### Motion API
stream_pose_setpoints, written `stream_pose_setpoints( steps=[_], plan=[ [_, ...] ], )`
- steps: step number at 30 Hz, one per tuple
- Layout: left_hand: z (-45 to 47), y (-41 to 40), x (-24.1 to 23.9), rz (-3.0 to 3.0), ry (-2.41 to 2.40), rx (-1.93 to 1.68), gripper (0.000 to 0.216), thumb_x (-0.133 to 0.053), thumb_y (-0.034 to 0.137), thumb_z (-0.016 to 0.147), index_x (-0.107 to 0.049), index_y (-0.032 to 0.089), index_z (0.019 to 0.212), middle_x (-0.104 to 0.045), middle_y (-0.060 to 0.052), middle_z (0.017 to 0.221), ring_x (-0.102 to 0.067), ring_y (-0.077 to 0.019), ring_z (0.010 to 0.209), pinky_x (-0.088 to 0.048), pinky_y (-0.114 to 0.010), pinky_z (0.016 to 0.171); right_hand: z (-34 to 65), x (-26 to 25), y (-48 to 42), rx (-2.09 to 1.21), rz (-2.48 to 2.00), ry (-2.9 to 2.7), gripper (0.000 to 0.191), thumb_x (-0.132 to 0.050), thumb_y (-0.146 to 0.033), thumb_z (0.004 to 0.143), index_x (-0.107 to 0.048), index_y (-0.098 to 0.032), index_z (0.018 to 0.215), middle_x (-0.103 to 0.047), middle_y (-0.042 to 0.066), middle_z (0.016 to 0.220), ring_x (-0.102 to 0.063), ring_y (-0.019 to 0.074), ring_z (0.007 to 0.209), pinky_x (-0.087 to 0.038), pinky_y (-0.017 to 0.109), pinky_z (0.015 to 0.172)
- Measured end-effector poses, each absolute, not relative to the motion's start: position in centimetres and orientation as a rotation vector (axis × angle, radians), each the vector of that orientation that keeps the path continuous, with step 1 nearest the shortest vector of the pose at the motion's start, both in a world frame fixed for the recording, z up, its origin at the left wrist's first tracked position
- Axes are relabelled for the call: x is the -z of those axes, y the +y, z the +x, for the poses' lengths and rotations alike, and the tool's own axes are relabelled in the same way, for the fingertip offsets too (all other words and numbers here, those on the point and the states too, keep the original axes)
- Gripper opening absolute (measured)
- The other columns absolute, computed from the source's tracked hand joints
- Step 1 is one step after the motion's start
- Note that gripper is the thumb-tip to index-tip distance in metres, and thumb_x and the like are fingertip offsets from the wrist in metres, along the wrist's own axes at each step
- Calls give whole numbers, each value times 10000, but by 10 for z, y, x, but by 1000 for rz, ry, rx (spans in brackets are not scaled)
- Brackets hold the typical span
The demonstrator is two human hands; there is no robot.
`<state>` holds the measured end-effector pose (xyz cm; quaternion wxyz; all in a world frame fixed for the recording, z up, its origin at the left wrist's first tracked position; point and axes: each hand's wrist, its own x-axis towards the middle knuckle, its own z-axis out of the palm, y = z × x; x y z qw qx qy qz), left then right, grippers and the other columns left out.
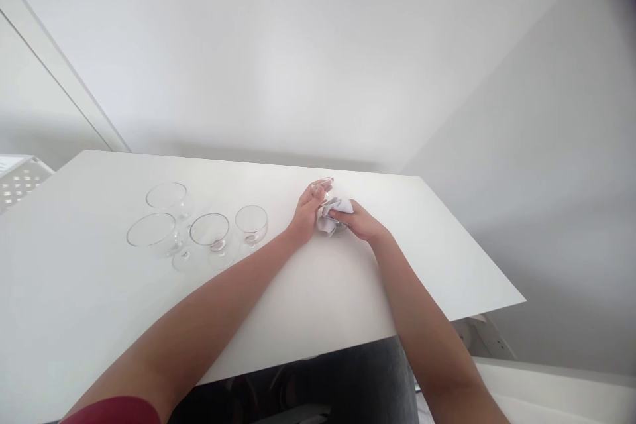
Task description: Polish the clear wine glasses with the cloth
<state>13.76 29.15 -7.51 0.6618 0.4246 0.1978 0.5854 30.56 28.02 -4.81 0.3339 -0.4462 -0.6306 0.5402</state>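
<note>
A dark red sleeve (pixel 114 411) sits nearest. Four empty stemmed glasses (pixel 213 232) stand on the white table (pixel 74 291). The left hand (pixel 307 211) grips a clear glass (pixel 325 189), touching the right hand (pixel 362 222), which pinches a white cloth (pixel 334 211) against it.

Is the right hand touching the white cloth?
Touching. The head view shows the right hand with its fingers closed on the white cloth, no gap between them.

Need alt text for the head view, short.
Two bare hands meet over a white table: the left hand steadies a clear glass while the right hand presses a white cloth against it. Four empty glasses stand to the left.
</note>
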Motion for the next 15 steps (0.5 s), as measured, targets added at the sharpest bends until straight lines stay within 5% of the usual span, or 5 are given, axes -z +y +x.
stream_pose_setpoints(
  steps=[2, 6, 15],
  plan=[
    [138, 293, 77, 918, 484, -1368, 443, -670, 584, 930, -666, 269, 1242, -544, -85, 1549, -495, -281, 1440, -435, -435, 1162, 303, 54, 283, -1094, -1251, -1781, 201, -717, -354, 832, -677, -203, 958, -709, 50, 927, -624, 218, 834, -457, 344, 782],
    [140, 293, 78, 861, 539, -1393, 534, -712, 597, 896, -581, 300, 1320, -566, -97, 1508, -564, -272, 1360, -456, -455, 1130, 298, 61, 283, -670, -1375, -1812, 390, -701, -256, 779, -515, -267, 1121, -648, -15, 868, -538, 180, 705, -395, 301, 677],
    [138, 295, 79, 846, 529, -1391, 537, -678, 619, 912, -573, 289, 1323, -550, -91, 1525, -588, -251, 1296, -487, -410, 1077, 295, 46, 275, -953, -1218, -1818, 234, -590, -459, 945, -503, -242, 942, -565, -12, 860, -488, 165, 752, -379, 288, 685]
  ],
)
